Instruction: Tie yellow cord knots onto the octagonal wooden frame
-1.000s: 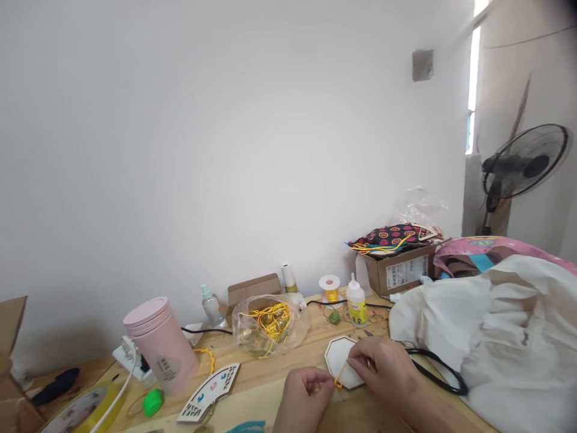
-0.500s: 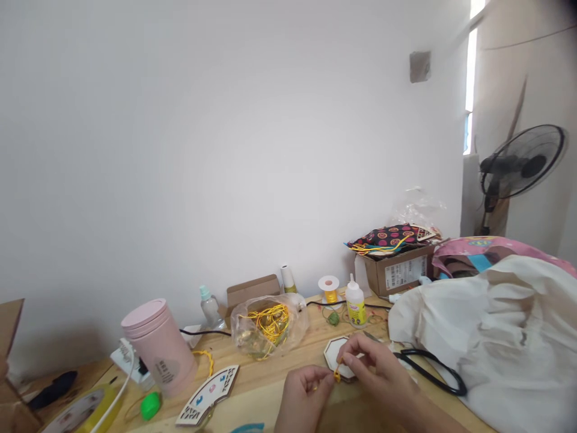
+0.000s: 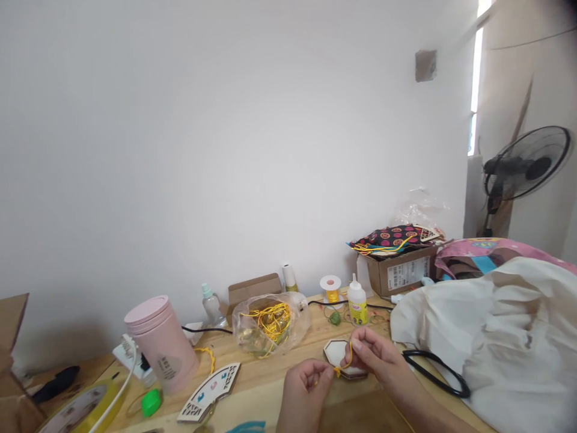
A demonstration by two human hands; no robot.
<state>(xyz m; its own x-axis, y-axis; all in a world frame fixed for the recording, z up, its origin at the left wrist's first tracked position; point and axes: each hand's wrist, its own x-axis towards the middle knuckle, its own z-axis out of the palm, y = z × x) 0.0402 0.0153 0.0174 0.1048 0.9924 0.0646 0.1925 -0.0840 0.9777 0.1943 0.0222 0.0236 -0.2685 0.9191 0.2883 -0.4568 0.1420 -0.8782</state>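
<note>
My left hand (image 3: 307, 385) is closed, pinching a small knotted part of a yellow cord (image 3: 337, 371) at its fingertips. To its right my right hand (image 3: 376, 355) grips the same cord between thumb and forefinger, and a curved length of it shows between the hands. A thin yellow strand also runs below my right forearm. Behind the hands a white hexagonal piece with a dark edge (image 3: 336, 352) lies on the wooden table, partly covered by my right hand.
A glue bottle (image 3: 357, 305), a yellow thread spool (image 3: 332, 291) and a bag of yellow cord (image 3: 270, 325) stand behind the hands. Left are a fan-shaped piece (image 3: 210, 394), pink canister (image 3: 162, 349) and green cap (image 3: 151, 402). White cloth (image 3: 496, 337) lies right.
My right hand has shifted slightly right and turned, and a longer curve of yellow cord shows between the hands. My left hand has stayed nearly in place. The view has shifted a little.
</note>
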